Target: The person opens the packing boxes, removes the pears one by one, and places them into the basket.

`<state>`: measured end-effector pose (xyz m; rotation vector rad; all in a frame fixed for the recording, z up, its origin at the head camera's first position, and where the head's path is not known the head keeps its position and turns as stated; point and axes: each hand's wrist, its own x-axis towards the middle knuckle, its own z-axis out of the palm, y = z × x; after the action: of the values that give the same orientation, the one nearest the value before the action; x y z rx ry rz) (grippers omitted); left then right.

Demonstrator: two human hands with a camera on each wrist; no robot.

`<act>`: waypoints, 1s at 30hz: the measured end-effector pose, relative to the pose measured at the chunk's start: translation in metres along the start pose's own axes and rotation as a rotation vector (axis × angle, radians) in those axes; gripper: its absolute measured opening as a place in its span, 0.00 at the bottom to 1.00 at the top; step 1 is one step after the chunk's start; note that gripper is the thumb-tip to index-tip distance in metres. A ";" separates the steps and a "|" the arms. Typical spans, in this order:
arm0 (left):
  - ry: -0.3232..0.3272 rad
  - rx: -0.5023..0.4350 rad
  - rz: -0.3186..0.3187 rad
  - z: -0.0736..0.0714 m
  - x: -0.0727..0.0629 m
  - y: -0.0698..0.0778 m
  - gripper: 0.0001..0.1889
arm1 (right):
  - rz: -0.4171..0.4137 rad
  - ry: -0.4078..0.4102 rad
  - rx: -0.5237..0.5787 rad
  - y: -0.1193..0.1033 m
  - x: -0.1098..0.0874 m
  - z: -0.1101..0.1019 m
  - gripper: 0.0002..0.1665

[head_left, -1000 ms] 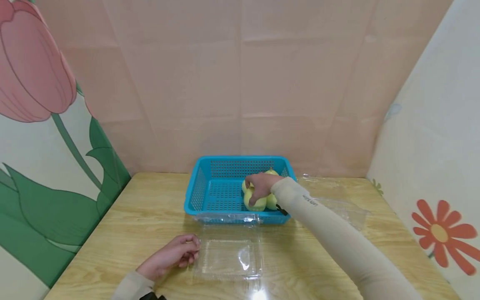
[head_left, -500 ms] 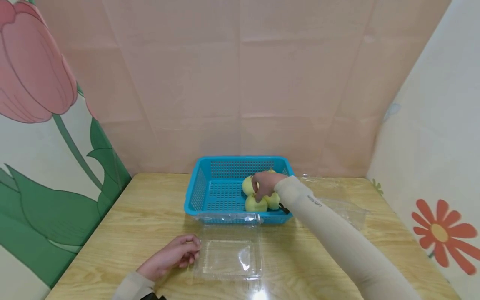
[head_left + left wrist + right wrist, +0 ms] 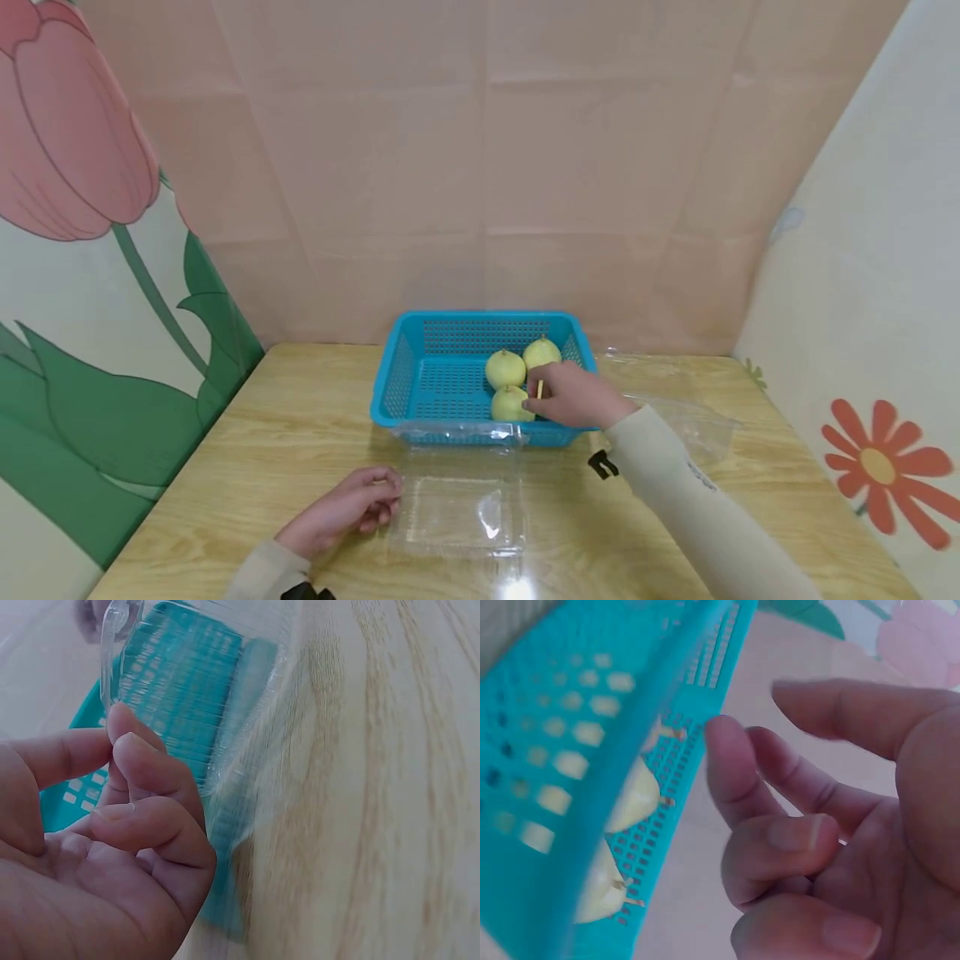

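Observation:
My left hand (image 3: 348, 510) pinches the left edge of a clear plastic clamshell box (image 3: 459, 512), which lies with its lid raised against the basket. In the left wrist view, the thumb and index finger (image 3: 135, 750) meet on the box's rim. My right hand (image 3: 573, 396) hovers over the right front of a blue basket (image 3: 382, 375), fingers loosely bent with a gap to the thumb. Nothing is between them in the right wrist view. Pale green pears stand in the basket: one in front (image 3: 512, 403), one in the middle (image 3: 506, 369), one behind (image 3: 542, 352). A stem shows beside my right fingers; its pear is mostly hidden.
More clear plastic packaging (image 3: 690, 421) lies on the wooden table (image 3: 300, 417) right of the basket. A pink-beige sheet (image 3: 480, 208) hangs behind the table. Painted panels with a tulip (image 3: 75, 133) and a red flower (image 3: 877, 467) flank it.
My right hand has left the front pear, risen, and moved right and toward me, uncovering several pears. The left hand and the clamshell box stay in place.

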<state>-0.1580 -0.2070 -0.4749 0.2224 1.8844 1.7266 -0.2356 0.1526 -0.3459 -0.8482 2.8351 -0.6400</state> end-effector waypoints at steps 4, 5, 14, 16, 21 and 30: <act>-0.002 0.009 0.001 -0.001 0.000 0.000 0.11 | -0.038 0.042 0.035 -0.001 -0.020 0.012 0.08; -0.003 0.012 0.002 -0.001 0.000 0.000 0.12 | -0.044 0.046 0.041 -0.001 -0.025 0.015 0.08; 0.041 0.023 0.007 -0.013 -0.012 -0.001 0.11 | -0.093 -0.014 0.094 0.006 -0.057 0.037 0.07; 0.052 0.037 0.013 -0.020 -0.016 -0.001 0.11 | -0.110 -0.026 0.107 0.008 -0.061 0.041 0.06; 0.080 0.073 0.020 -0.038 -0.025 -0.002 0.11 | -0.124 -0.056 0.113 0.018 -0.064 0.053 0.07; 0.208 0.093 0.007 -0.070 -0.038 -0.005 0.11 | -0.113 -0.068 0.122 0.026 -0.067 0.065 0.06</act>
<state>-0.1610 -0.2868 -0.4686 0.0870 2.1178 1.7252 -0.1774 0.1853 -0.4162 -0.9936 2.6722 -0.7733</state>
